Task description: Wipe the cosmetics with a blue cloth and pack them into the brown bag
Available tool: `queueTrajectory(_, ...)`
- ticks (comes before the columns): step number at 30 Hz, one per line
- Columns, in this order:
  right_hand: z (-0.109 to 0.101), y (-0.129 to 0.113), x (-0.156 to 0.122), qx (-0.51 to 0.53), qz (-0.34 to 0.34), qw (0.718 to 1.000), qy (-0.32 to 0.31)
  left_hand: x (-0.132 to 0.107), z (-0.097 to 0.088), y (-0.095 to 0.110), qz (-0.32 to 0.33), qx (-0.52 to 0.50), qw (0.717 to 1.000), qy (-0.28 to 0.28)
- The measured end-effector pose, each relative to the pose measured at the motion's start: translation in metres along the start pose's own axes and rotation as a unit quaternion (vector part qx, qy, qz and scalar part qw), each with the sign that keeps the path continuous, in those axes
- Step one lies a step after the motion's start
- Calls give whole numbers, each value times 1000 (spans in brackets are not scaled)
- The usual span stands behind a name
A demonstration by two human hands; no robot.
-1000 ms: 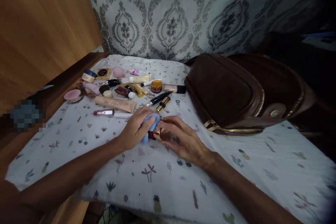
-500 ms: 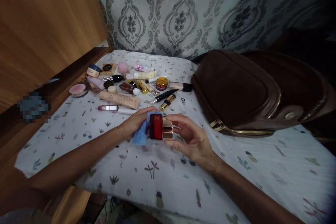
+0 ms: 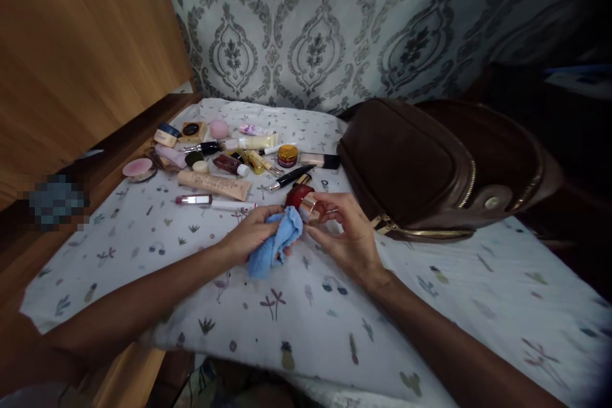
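On the left of the sheet [image 3: 134,223], see a pink compact [image 3: 139,169], then a jar [image 3: 166,134], a box [image 3: 193,131] with a dark round top, and a lipstick [image 3: 193,200]. Next along, see a beige tube [image 3: 213,185] and, farther back, a sponge [image 3: 218,129]. Count these 6 as apart from both hands; cannot tell done from undone among them. Toward the middle, find the left hand [image 3: 253,233], with fingers narrowed around a bunched blue cloth [image 3: 275,245]. Just right of the cloth, find the bottle [image 3: 297,196], red, tilted, seemingly off the sheet, in front of a black pen [image 3: 291,177]. Cannot tell contact from a slight gap between cloth and bottle. Farther right, see the right hand [image 3: 351,229], with thumb and fingers holding the bottle by its gold cap [image 3: 310,205]. Judge work on this 1 piece as under way, not finished. At far right, see a brown bag [image 3: 401,166] lying on the sheet, near the right hand.
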State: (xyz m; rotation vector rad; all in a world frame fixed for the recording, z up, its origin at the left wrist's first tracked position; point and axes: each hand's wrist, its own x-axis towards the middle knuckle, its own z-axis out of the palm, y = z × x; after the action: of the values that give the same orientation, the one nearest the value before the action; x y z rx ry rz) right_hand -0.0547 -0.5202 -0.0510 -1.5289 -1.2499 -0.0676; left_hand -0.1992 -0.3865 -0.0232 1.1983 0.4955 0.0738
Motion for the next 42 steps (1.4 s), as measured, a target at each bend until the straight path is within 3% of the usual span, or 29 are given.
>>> queueTrajectory(5,-7,-9,4,-70,-50,996,-16,0,-5,1,108,103,986,75)
queueTrajectory(9,-9,-14,4,-89,-62,992,-64,5,-13,7,216,162,950,157)
queueTrajectory(14,-6,-17,-2,-100,-71,984,-127,8,-17,6,218,165,944,184)
queueTrajectory(20,0,-11,-5,-49,13,988,-147,-3,-7,4,285,301,895,167)
queueTrajectory(26,9,-4,-5,-31,30,981,-187,-8,-6,6,296,346,879,140)
queueTrajectory(29,11,-4,-5,-35,20,980,-196,-7,-10,4,339,422,834,102)
queueTrajectory(36,12,-7,-10,-19,20,981,-190,-5,-15,-3,489,554,672,49)
queueTrajectory(38,14,-8,-12,-33,10,984,-175,-6,-11,-4,501,568,652,32)
queueTrajectory(42,18,-10,-13,-49,-10,988,-148,-15,2,-1,482,586,651,-27)
